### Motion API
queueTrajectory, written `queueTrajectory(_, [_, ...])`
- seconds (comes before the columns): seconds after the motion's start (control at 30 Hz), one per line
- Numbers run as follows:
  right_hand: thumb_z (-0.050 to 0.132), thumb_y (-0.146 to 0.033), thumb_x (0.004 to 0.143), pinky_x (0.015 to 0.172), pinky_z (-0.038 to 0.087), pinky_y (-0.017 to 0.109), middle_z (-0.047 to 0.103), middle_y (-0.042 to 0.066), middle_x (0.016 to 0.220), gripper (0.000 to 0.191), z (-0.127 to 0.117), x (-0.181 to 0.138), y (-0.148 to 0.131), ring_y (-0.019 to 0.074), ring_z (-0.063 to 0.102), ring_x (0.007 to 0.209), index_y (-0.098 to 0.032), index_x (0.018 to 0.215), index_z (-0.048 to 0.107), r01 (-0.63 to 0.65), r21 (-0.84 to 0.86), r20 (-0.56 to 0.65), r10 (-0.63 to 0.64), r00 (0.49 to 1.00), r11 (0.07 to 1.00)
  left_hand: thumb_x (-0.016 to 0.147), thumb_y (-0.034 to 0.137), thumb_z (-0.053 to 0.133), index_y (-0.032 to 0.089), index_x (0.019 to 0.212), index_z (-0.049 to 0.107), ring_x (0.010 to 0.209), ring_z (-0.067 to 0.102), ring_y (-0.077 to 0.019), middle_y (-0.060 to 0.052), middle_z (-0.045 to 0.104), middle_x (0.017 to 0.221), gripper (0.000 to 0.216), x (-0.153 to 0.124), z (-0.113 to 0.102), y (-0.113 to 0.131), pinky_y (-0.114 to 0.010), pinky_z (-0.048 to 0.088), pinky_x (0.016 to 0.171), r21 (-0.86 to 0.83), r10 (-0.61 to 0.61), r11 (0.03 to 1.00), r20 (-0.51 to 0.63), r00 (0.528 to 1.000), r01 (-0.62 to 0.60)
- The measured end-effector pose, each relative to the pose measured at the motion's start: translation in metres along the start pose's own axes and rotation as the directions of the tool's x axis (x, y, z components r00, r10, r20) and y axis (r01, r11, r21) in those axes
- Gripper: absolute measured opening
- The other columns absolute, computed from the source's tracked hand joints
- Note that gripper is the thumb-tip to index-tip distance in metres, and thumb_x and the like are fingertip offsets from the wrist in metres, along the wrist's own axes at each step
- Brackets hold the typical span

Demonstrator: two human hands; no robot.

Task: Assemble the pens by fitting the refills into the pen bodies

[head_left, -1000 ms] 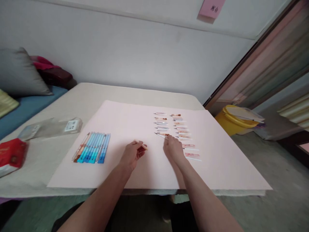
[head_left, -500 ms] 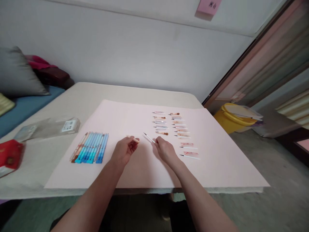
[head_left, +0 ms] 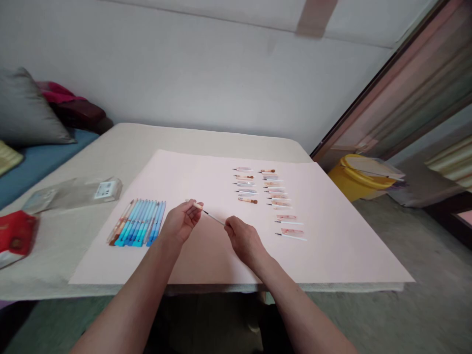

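Observation:
My left hand [head_left: 183, 220] is closed on a short peach-coloured pen barrel [head_left: 197, 205], its open end facing right. Between the fingertips of my right hand [head_left: 244, 237] is a slim white pen refill [head_left: 216, 218] with a dark tip. That tip meets the barrel's right end; whether it has entered cannot be made out. To the right lie several more refills [head_left: 293, 237], paired with pinkish pen parts [head_left: 289, 217], in two columns. A brown-ended pen part [head_left: 248, 200] is nearest my right hand. Left of my left hand, a row of blue and brown pens [head_left: 142, 221] lies side by side.
Everything lies on a pale pink sheet [head_left: 332, 255] over a cream-covered table [head_left: 206, 138]. A clear plastic packet [head_left: 83, 191] and a red package [head_left: 16, 236] are at the left. A yellow bin [head_left: 346, 179] stands on the floor at the right.
My hands have brought the pieces together: the refill's tip, apart from the barrel before, now meets its end. My right hand has shifted slightly left and down.

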State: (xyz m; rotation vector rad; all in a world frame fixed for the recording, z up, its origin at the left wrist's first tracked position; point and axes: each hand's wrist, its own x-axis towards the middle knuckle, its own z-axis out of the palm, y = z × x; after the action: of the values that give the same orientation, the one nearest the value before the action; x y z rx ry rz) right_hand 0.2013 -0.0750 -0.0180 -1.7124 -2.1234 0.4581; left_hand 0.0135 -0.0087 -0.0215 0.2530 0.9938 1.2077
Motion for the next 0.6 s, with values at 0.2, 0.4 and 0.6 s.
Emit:
queueTrajectory(0.2, [0.042, -0.021, 0.090, 0.059, 0.032, 0.023, 0.063, 0.001, 0.081, 0.011, -0.004, 0.001, -0.003, 0.0144, 0.057, 0.069, -0.022, 0.089, 0.054, -0.017, -0.002, 0.006, 0.017, 1.000, 1.000, 0.073, 0.018, 0.067, 0.012, 0.081, 0.061, 0.068, 0.063, -0.0114, -0.009, 0.067, 0.078, 0.011, -0.006, 0.004, -0.002, -0.019, 0.050, 0.058, 0.105, 0.101, 0.989, 0.063, 0.993, -0.107])
queueTrajectory(0.4, [0.040, -0.018, 0.090, 0.065, 0.038, 0.022, 0.062, 0.003, 0.086, 0.016, -0.007, -0.005, -0.004, 0.0144, 0.057, 0.074, -0.020, 0.091, 0.056, 0.059, 0.056, -0.074, -0.054, 0.996, 0.997, 0.071, 0.025, 0.069, 0.013, 0.083, 0.060, 0.068, 0.062, -0.0113, -0.008, 0.068, 0.079, 0.019, -0.008, 0.006, -0.004, -0.020, 0.048, 0.059, 0.187, 0.211, 0.958, 0.061, 0.976, -0.219])
queueTrajectory(0.6, [0.037, -0.014, 0.090, 0.064, 0.039, 0.022, 0.059, 0.004, 0.085, 0.021, -0.005, -0.010, -0.005, 0.0145, 0.056, 0.074, -0.020, 0.094, 0.057, 0.095, -0.038, -0.128, -0.099, 0.987, 0.995, 0.071, 0.024, 0.069, 0.013, 0.080, 0.061, 0.071, 0.063, -0.0120, -0.007, 0.067, 0.078, 0.016, -0.014, 0.012, -0.012, -0.021, 0.048, 0.062, 0.177, 0.156, 0.970, 0.075, 0.985, -0.167])
